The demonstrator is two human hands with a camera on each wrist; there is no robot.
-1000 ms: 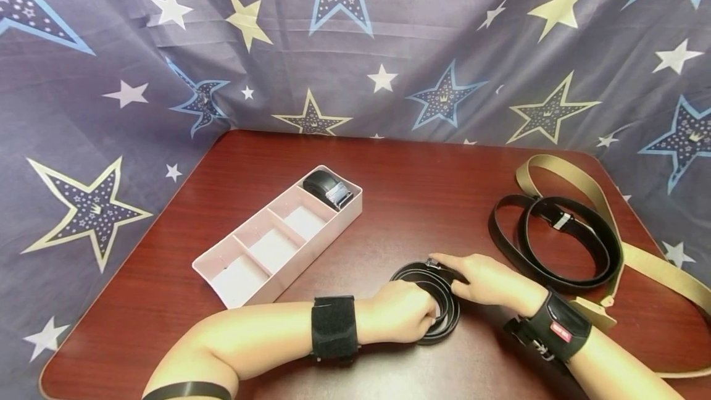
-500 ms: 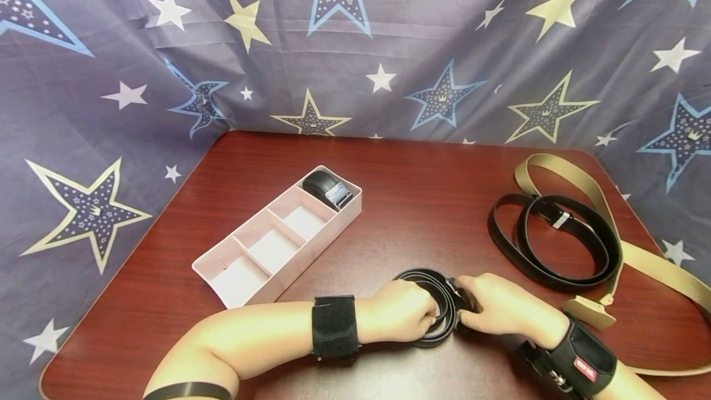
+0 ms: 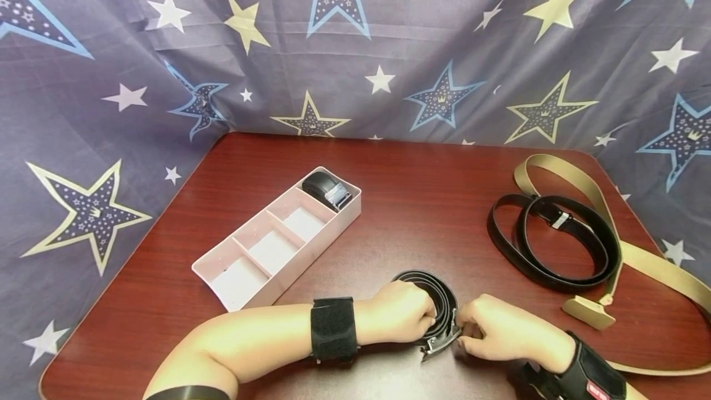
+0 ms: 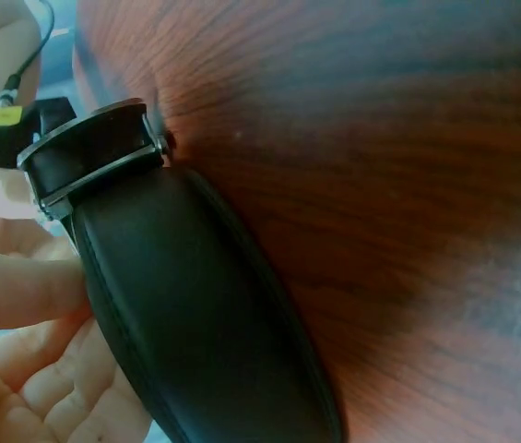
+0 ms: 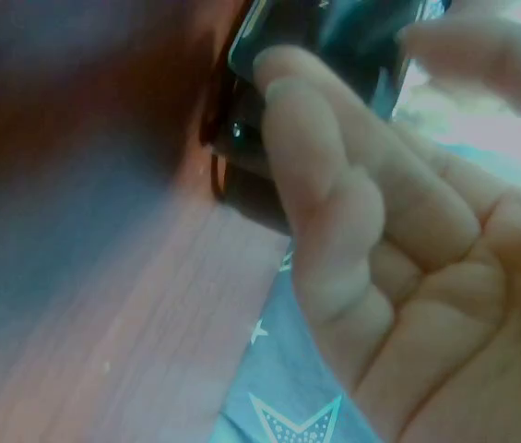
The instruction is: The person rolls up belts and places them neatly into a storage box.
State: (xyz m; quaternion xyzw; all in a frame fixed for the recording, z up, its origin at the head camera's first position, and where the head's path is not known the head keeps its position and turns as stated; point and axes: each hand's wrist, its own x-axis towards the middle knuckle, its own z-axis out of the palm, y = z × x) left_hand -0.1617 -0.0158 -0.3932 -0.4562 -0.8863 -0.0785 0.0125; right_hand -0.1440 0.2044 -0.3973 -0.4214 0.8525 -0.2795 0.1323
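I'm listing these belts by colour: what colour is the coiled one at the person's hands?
Black; the coiled belt shows best in the head view.

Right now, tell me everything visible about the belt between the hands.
The belt is black, looks like leather and shows a seam near its edge in the left wrist view. It sits coiled on the table, edge upward, right of the tray. A metal-looking buckle is at its outer end. The left hand grips the belt; the right hand touches its buckle end.
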